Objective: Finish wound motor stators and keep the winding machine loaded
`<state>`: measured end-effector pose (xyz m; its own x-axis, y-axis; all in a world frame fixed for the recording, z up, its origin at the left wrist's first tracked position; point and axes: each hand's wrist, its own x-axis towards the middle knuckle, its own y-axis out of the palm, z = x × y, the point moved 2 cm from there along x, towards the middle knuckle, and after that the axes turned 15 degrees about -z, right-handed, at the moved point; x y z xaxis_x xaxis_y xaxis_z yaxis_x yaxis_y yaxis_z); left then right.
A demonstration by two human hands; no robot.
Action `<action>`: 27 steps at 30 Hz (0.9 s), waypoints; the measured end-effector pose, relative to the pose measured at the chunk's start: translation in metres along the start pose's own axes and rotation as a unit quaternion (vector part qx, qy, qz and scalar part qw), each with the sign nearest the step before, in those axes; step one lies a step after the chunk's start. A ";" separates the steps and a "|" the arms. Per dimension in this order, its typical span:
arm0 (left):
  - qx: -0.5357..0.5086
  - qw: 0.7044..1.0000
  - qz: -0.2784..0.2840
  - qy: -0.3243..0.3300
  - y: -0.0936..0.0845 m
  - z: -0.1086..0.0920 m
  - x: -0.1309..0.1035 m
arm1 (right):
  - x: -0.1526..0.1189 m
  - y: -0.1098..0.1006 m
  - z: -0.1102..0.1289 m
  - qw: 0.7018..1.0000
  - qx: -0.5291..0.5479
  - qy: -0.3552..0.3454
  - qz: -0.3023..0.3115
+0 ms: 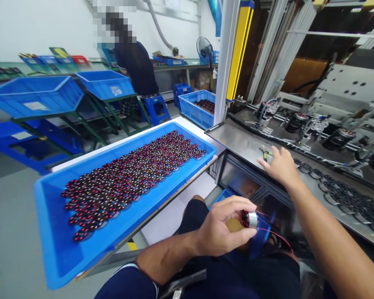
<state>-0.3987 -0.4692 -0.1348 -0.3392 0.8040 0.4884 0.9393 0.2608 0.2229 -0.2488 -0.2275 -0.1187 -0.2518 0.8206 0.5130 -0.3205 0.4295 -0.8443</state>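
In my left hand (221,228) is a small round motor part (249,219), silver on its side and black and red at one end, with thin red wires trailing to the right. Thumb and fingers grip it above my lap. My right hand (280,164) reaches over the metal worktop at the right, fingers apart, beside green-handled pliers (266,153). Whether its fingertips touch the pliers is unclear. A large blue tray (52,232) at the left holds many black, red and copper motor parts (137,170).
Dark ring parts (345,195) lie in rows along the metal worktop (237,137) at the right, before a machine with fixtures (299,120). A yellow-fronted post (239,50) stands behind. Farther back are blue bins (37,93) and a seated person (139,66).
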 end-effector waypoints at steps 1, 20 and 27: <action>-0.006 1.000 -0.008 -0.010 -0.003 0.000 0.000 | 0.005 0.010 -0.001 0.999 -0.023 0.015 0.029; -0.099 0.966 -0.036 -0.236 0.001 0.010 0.002 | -0.056 -0.059 -0.047 0.857 0.456 0.226 0.084; -0.118 0.959 -0.046 -0.255 0.002 0.014 0.001 | -0.251 -0.060 -0.014 0.627 0.569 0.456 0.275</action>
<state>-0.3963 -0.4602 -0.1460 -0.2937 0.9559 -0.0051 0.8487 0.2632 0.4587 -0.1534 -0.4543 -0.1987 -0.1496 0.8240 -0.5464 -0.9886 -0.1338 0.0689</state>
